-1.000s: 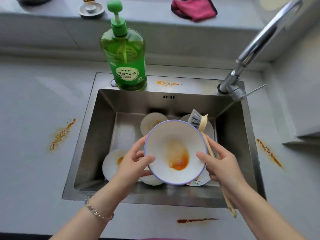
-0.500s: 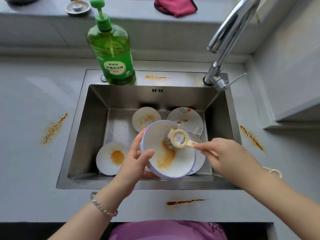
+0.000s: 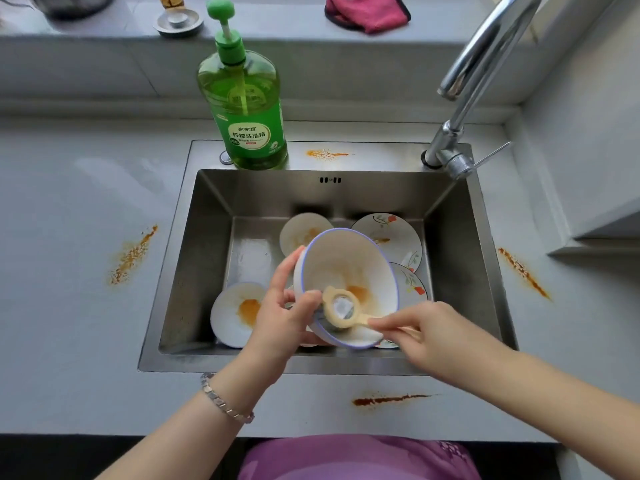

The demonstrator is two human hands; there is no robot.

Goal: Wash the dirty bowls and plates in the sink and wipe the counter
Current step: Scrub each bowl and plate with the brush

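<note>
Over the steel sink [image 3: 194, 258] my left hand [image 3: 280, 320] grips the rim of a white bowl with a blue edge [image 3: 341, 265], tilted toward me and smeared orange inside. My right hand [image 3: 433, 337] pinches the handle of a cream dish brush [image 3: 341, 308] whose head presses against the bowl's lower inside. On the sink floor lie a small stained bowl [image 3: 301, 233], another with an orange blot [image 3: 235, 313], and two flower-patterned plates [image 3: 391, 233], partly hidden by the held bowl.
A green dish-soap bottle [image 3: 246, 109] stands on the sink's back rim; the faucet [image 3: 467, 81] rises at back right. Orange stains mark the counter at left [image 3: 133, 254], right [image 3: 523, 271], front [image 3: 388, 399] and the back rim [image 3: 325, 154]. A red cloth [image 3: 367, 12] lies on the ledge.
The brush went from lying behind the bowl to my right hand, entered the bowl, and has now moved down to its lower inside. The orange residue is smeared around.
</note>
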